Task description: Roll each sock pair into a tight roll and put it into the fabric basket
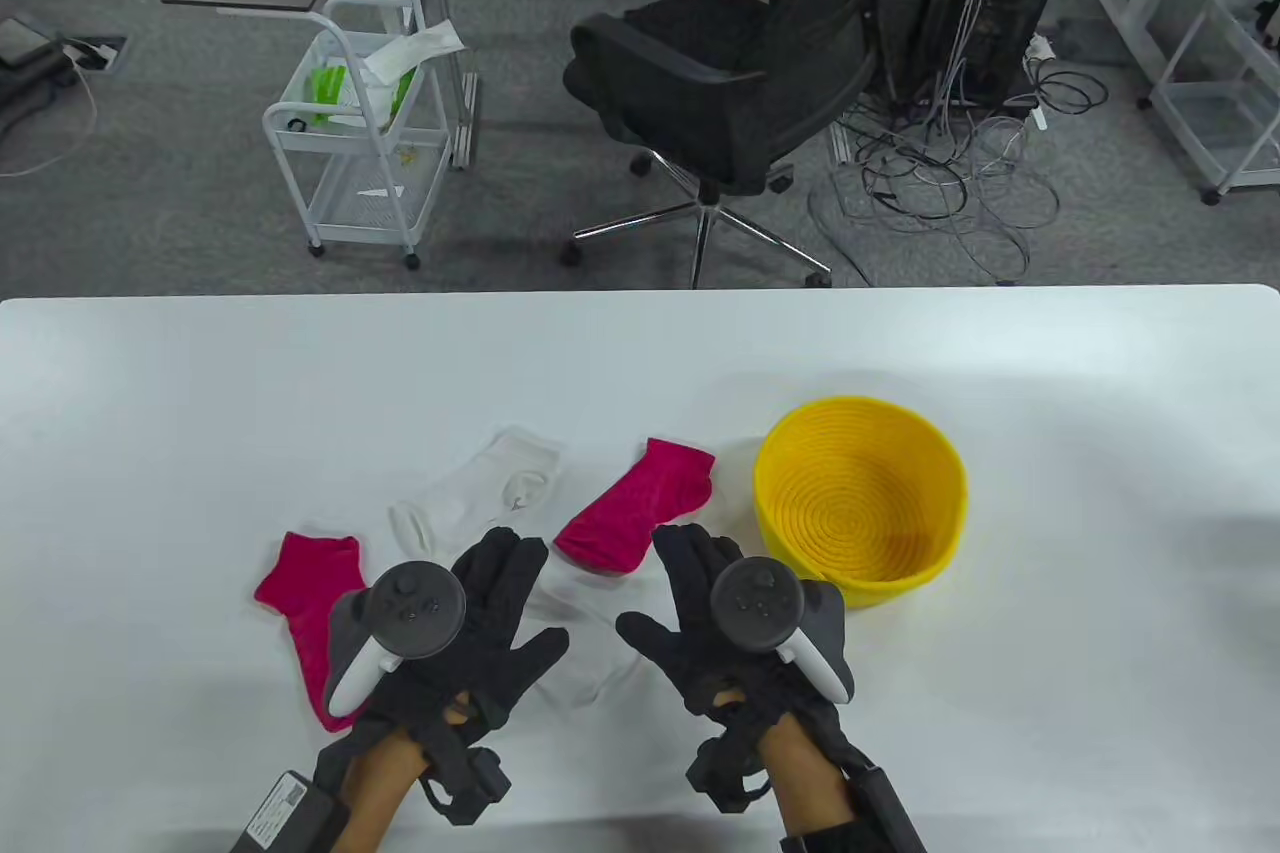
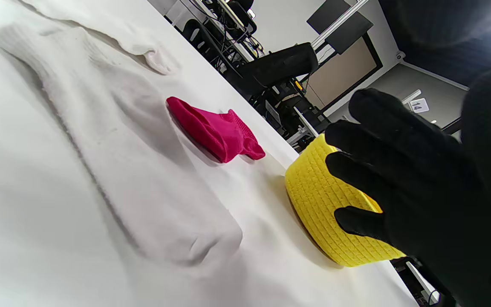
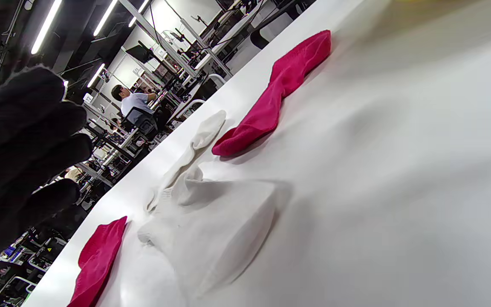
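Several loose socks lie flat on the white table (image 1: 1100,493). One pink sock (image 1: 300,583) is partly under my left wrist, and another pink sock (image 1: 640,503) lies just beyond my right fingertips. A white sock (image 1: 480,488) is farther back; a second white sock (image 1: 590,638) lies between my hands, partly covered by them. The yellow fabric basket (image 1: 765,463) stands empty right of my right hand. My left hand (image 1: 505,598) and right hand (image 1: 675,598) have spread, straight fingers and hold nothing. The wrist views show the near white sock (image 3: 215,230) and the basket (image 2: 318,192).
Beyond the table's far edge stand a black office chair (image 1: 740,83), a white trolley (image 1: 360,143) and a tangle of cables (image 1: 950,173) on the floor. Bare tabletop stretches left of the socks and right of the basket.
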A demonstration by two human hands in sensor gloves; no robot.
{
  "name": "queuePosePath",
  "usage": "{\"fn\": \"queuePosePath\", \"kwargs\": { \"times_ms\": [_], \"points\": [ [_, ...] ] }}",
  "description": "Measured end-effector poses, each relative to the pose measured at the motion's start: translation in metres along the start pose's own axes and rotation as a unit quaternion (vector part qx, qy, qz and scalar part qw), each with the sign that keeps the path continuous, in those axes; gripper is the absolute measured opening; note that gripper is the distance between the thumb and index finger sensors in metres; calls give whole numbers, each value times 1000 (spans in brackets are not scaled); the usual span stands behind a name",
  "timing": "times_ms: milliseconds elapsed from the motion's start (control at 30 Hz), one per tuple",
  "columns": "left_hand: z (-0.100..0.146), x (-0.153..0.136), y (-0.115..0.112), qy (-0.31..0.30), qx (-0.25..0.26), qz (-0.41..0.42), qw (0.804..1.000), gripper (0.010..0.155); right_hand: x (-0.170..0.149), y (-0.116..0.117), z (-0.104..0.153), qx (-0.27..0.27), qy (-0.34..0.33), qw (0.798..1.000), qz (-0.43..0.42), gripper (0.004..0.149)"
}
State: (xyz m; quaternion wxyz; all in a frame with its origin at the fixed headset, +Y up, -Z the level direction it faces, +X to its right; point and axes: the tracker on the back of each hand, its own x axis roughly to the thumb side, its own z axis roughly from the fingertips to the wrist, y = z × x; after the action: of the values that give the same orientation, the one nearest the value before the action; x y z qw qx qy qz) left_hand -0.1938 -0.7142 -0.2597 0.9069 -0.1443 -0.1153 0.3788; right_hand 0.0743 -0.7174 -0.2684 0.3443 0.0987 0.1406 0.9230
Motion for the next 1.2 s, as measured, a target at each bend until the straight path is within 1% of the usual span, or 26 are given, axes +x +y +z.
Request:
{"fn": "queuePosePath", "kwargs": {
  "times_ms": [100,167,300,467,600,700,833,900,967,1033,1067,1100,1167,1200],
  "points": [
    [0,0,1,5,-1,-2,1000,84,0,0,0,3,1,1000,0,98],
    [1,-1,3,14,8,-2,1000,84,0,0,0,5,2,1000,1,97],
    [0,-8,10,31,10,15,999,85,0,1,-1,7,1,1000,4,97],
    [0,-19,24,68,54,10,996,83,0,1,-1,8,1,1000,5,97],
    [0,-30,34,116,87,-5,989,79,0,2,-2,12,4,1000,9,97],
    [-1,-36,37,162,122,-33,979,75,0,2,-2,11,3,1000,7,96],
    [-8,-38,32,215,131,-95,963,68,0,2,-3,10,1,1000,6,96],
    [-13,-38,29,243,137,-135,951,66,1,2,-3,11,1,1000,6,96],
    [-19,-38,24,270,131,-170,939,64,0,1,-3,12,1,1000,4,96],
    [-25,-39,20,284,126,-207,928,62,1,0,-3,11,-1,1000,0,96],
    [-28,-39,18,294,119,-234,919,62,1,-1,-2,10,-2,1000,-2,96],
    [-31,-40,17,299,109,-251,914,61,1,-1,-2,10,-3,1000,-3,96],
    [-40,-42,10,312,72,-274,907,62,1,-2,-2,11,-5,1000,-5,96],
    [-43,-43,6,327,58,-283,900,61,1,-2,-3,11,-5,1000,-5,95]
  ]
}}
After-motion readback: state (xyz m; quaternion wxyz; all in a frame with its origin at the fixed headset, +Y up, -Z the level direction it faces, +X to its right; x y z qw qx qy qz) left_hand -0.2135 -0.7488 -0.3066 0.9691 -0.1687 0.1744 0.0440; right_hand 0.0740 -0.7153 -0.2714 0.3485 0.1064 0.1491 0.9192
